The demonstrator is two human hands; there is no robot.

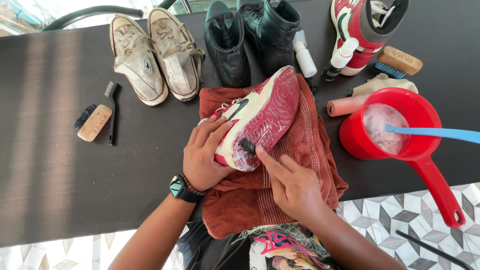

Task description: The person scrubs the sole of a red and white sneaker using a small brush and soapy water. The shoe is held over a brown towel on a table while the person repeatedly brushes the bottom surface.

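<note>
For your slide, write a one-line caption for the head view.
Left hand steadies a red-and-white sneaker on a rust towel while right hand scrubs its sole.

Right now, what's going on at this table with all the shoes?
A person is scrubbing the sole of a red and white sneaker tipped on its side on a rust-coloured towel. The left hand steadies the sneaker, while the right hand presses a small dark brush against its soapy edge. A red dipper of foamy water, with a blue handle resting in it, sits beside the towel. Worn white canvas sneakers and black boots wait behind.
</note>
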